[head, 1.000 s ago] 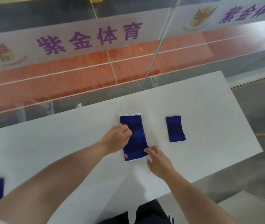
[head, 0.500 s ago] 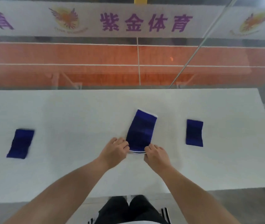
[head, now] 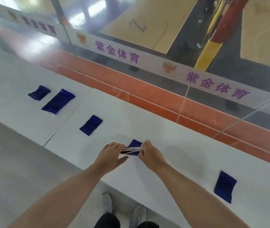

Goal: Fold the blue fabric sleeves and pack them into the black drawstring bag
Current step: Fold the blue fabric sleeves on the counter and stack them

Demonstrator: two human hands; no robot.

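Blue sleeve [head: 135, 143] lay on table [head: 180, 162]; left hand [head: 111, 156] and right hand [head: 151, 153] each pinched its white-trimmed edge. Four more sleeves [head: 91, 125] lay apart from it.

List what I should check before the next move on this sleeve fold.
1. Grip: ok, left hand and right hand both hold the sleeve.
2. Fold laid flat: not ok, its white-trimmed ends are pinched together, not pressed down.
3. All sleeves folded: not ok, the long sleeve lies unfolded, far left.
4. Folded sleeve out of the way: ok, lies flat, apart, to the left.
5. Bag in sight: cannot tell, none clearly visible.
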